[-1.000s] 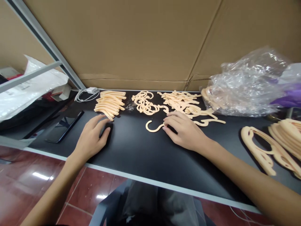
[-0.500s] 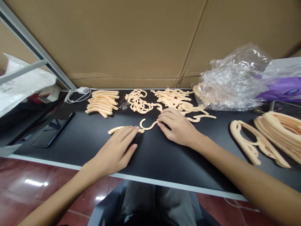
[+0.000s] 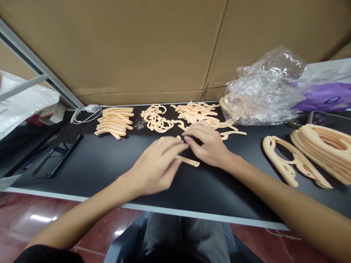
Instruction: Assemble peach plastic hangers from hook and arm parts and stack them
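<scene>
My left hand (image 3: 157, 164) reaches over the middle of the table, fingers closed on a narrow cream hanger arm piece (image 3: 189, 161) whose right end sticks out beneath them. Its fingertips meet those of my right hand (image 3: 206, 144), which is pinched. Small bits of a cream hanger hook (image 3: 178, 137) show just behind the left fingers; the rest is covered by my hands. Beyond them lie a pile of hooks (image 3: 159, 120) and a heap of curved hanger parts (image 3: 196, 111). Farther left is a stack of slim arm pieces (image 3: 114, 120).
A phone (image 3: 57, 157) lies at left, near a white cable (image 3: 86, 113). At right are a folded hanger (image 3: 292, 160) and a stack of hangers (image 3: 320, 151). Clear plastic bags (image 3: 263, 91) and a purple packet (image 3: 323, 96) stand behind, against a cardboard wall (image 3: 137, 47).
My left hand has moved right with the arm piece, up to my right hand. The hook, plainly visible before, is now mostly covered. The camera view has shifted slightly.
</scene>
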A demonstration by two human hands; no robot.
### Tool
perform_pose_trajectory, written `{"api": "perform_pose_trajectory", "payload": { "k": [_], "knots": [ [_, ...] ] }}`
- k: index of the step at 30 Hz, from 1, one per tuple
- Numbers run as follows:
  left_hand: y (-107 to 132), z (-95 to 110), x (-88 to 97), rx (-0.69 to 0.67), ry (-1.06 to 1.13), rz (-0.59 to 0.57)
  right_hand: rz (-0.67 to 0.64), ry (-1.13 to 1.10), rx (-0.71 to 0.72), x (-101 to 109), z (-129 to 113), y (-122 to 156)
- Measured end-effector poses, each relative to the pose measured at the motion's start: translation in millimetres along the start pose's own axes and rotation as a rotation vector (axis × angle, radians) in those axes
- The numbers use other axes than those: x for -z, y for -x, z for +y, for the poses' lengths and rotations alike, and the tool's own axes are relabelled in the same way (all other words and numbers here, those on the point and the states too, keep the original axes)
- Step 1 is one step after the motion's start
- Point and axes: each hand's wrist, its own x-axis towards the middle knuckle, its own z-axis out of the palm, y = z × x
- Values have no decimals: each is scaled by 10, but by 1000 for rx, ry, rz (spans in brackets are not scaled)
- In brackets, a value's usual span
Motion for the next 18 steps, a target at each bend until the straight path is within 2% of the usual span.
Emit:
{"api": "perform_pose_trajectory", "payload": {
  "k": [2,4,5,7,12,15,18],
  "knots": [
    [-141,-230,10,89,52,101,11,-11,5,25,-67,-3],
    [-209,-445,-20,205,88,200,-71,23,18,46,-185,2],
    [-210,-529,-49,255,97,209,-135,62,22,53,-255,9],
    [-167,-638,-119,255,84,171,-245,139,30,62,-384,25],
    [-61,-659,-234,189,47,-8,-422,198,-10,116,-480,30],
    [-76,-625,-239,228,37,-9,-473,201,-60,212,-431,-2],
    [-90,-597,-236,236,31,-7,-454,206,-92,280,-414,-20]
  ]
}}
